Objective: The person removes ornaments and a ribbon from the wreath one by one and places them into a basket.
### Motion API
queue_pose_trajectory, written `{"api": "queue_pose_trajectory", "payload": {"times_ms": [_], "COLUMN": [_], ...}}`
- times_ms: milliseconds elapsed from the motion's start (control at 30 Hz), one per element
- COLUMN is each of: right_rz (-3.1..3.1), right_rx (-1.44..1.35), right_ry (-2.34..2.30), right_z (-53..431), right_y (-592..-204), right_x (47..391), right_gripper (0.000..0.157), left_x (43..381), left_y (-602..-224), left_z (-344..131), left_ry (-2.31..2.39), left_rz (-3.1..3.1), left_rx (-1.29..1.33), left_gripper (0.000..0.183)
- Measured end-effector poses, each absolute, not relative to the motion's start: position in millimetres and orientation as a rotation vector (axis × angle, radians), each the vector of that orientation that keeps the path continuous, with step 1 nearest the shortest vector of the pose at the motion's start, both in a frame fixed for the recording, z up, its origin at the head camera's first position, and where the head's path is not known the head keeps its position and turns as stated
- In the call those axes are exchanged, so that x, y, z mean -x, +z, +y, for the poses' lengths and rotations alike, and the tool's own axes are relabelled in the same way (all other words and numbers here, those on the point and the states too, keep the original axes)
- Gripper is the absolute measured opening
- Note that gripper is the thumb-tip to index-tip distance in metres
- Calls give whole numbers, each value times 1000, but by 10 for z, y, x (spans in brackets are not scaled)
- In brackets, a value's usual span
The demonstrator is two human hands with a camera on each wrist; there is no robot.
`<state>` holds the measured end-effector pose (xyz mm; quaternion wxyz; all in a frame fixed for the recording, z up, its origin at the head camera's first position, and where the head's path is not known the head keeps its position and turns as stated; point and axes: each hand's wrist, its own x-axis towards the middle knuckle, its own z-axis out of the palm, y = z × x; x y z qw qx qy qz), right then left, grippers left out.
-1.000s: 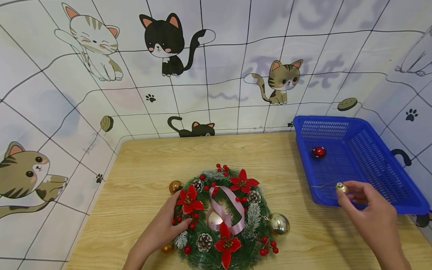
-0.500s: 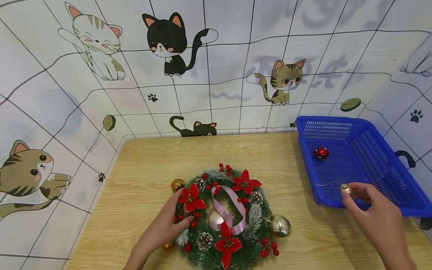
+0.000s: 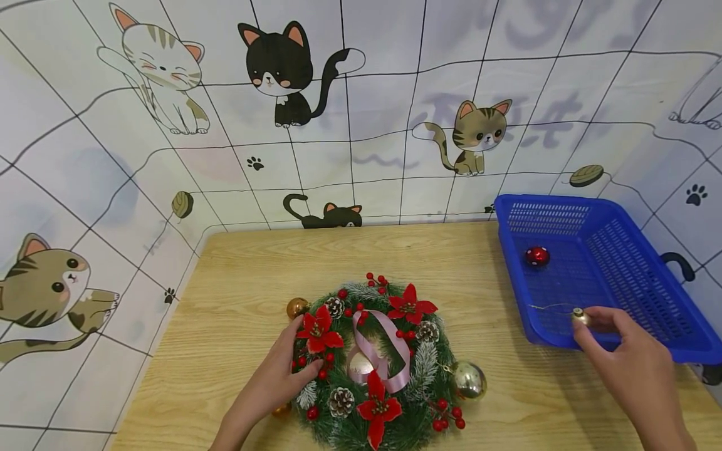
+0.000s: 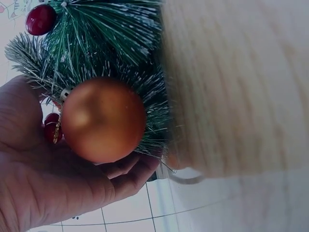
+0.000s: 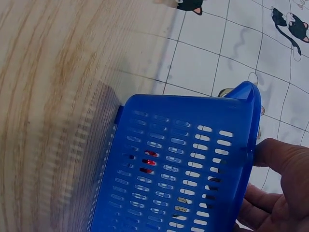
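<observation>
A green Christmas wreath [image 3: 424, 369] with red flowers, pinecones, berries and a pink ribbon [image 3: 389, 329] lies at the front of the table. My left hand [image 3: 277, 376] grips its left side, thumb on top. In the left wrist view, an orange bauble [image 4: 104, 120] hangs beside that hand's curled fingers. A gold bauble [image 3: 469, 380] lies by the wreath's right edge. Over the front rim of the blue basket [image 3: 510, 282], my right hand [image 3: 634, 357] pinches a small gold bauble [image 3: 579, 317] with a thin thread. The basket wall hides this bauble in the right wrist view.
A shiny red ornament [image 3: 537, 255] with pale spots rests inside the basket at the table's right end. The wooden table [image 3: 361, 250] meets a cat-printed cloth [image 3: 383, 113] at the back and both sides. A black hook-shaped handle [image 3: 679, 264] sticks out beyond the basket.
The view has shifted slightly, so everything sits a little further right in it. The right hand keeps its pinch on the small gold bauble over the basket rim. The left hand stays on the wreath.
</observation>
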<state>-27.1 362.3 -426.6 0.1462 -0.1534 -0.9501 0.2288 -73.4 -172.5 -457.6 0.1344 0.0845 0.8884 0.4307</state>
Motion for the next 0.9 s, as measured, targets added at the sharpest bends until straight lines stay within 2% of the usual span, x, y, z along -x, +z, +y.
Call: {"api": "queue_pose_trajectory", "payload": {"times_ms": [400,900], "right_rz": [-2737,-2772], "right_rx": [526,551], "right_ry": [665,633], "right_z": [3645,3666], "right_y": [-4250,-4270], "right_x": [289,315], "right_gripper": [47,45], "left_x": [733,608], "left_y": [-4594,-4522], "left_z": [-1718,-1691], "left_ry": [1222,1177], "left_rz": [2605,2682], "left_rx": [-165,-185], "left_gripper": [102,95]}}
